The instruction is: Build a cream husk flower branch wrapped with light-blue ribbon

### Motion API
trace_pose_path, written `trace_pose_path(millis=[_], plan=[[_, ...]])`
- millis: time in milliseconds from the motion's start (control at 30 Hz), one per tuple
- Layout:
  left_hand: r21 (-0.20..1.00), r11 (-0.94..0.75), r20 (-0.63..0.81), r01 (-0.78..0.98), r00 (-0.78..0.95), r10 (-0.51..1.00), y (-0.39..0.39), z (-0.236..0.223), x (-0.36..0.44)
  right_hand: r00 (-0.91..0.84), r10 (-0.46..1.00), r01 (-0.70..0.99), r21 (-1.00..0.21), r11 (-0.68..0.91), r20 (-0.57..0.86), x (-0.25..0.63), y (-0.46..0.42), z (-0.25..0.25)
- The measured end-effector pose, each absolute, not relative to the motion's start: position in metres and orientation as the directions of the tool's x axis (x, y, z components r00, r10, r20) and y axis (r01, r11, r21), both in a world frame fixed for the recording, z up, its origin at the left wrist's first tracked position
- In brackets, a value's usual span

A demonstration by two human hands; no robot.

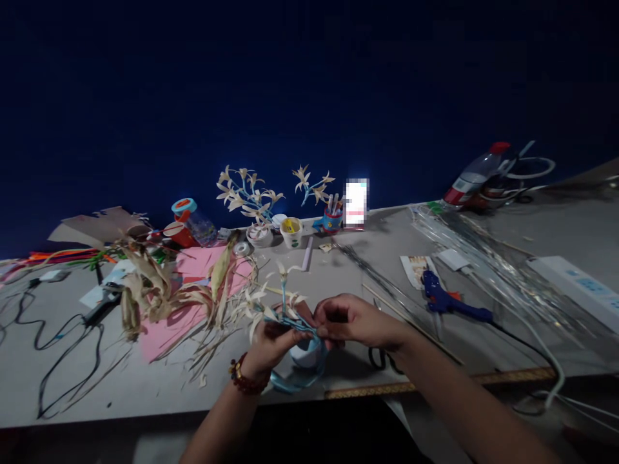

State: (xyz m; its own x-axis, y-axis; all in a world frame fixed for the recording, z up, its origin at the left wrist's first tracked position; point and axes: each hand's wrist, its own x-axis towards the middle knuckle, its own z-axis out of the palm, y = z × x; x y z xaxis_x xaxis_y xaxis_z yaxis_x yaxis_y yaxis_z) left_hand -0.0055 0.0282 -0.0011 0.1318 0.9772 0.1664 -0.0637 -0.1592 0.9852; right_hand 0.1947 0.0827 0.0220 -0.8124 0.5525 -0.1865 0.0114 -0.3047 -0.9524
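Note:
My left hand [275, 345], with a beaded bracelet [249, 379] at the wrist, pinches the blue-wrapped stems of a spray of pale husk flowers [256, 303]. Closed at the fingertips, my right hand [345, 319] meets the stem's lower end and grips the light blue ribbon [325, 361] there. That ribbon hangs from the stem and loops down near the table edge. A white roll or cup [305, 354] shows just below the fingers, partly hidden. Black-handled scissors [384, 361] lie beneath my right forearm.
Dried corn husks [159, 283] cover pink paper [193, 261] at left. Finished flower sprays [246, 193] stand at the back beside a paper cup [292, 233] and a lit phone [356, 203]. At right lie a blue glue gun [447, 299], wires, a bottle [476, 174] and a power strip [580, 287].

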Motion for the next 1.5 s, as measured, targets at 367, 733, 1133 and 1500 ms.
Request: trace_pose_path(millis=[367, 733, 1133, 1500], plan=[[0.983, -0.160, 0.172, -0.089, 0.152, 0.973, 0.026, -0.012, -0.011, -0.832, 0.525, 0.023, -0.958, -0.287, -0.177, 0.197, 0.081, 0.026], [0.993, -0.078, 0.087, -0.092, 0.092, 0.992, 0.027, -0.007, -0.010, -0.840, 0.509, 0.030, -0.953, -0.302, -0.188, 0.195, 0.083, 0.024], [0.972, -0.160, 0.192, -0.174, 0.187, 0.964, 0.026, -0.013, -0.007, -0.842, 0.503, 0.033, -0.950, -0.311, -0.194, 0.199, 0.082, 0.024], [0.980, -0.064, 0.086, -0.190, 0.111, 0.990, 0.027, -0.007, 0.002, -0.824, 0.529, 0.017, -0.942, -0.336, -0.204, 0.198, 0.084, 0.022]])
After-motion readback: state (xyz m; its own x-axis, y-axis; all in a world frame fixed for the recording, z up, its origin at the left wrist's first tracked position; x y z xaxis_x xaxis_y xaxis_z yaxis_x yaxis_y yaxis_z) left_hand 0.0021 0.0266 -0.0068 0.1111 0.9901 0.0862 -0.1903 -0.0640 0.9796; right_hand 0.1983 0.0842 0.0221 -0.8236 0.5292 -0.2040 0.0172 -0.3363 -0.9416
